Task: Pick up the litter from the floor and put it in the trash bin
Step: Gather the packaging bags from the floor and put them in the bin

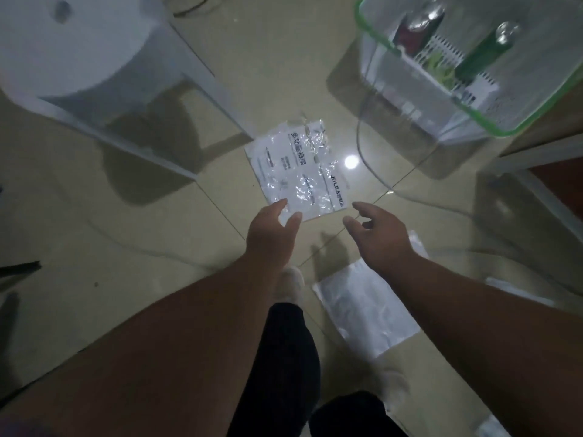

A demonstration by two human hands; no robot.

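Fingers (285, 205) of my left hand (271, 234) are spread and loose, their tips just over the near edge of the printed plastic wrapper (298, 173) at the middle of the frame; whether they touch it I cannot tell. My right hand (375, 230) hangs open beside the wrapper's lower right corner, holding nothing. The wrapper lies flat on the tiled floor (94, 247), crinkled and glossy. I judge it featherlight, limp and slippery, best pinched at that near edge. A second plastic bag (366, 313) lies lower right, by my leg. Upper right, the green-rimmed trash bin (473, 99) is lined with clear film and holds a green bottle (485, 55), a dark red packet (419, 29) and white scraps.
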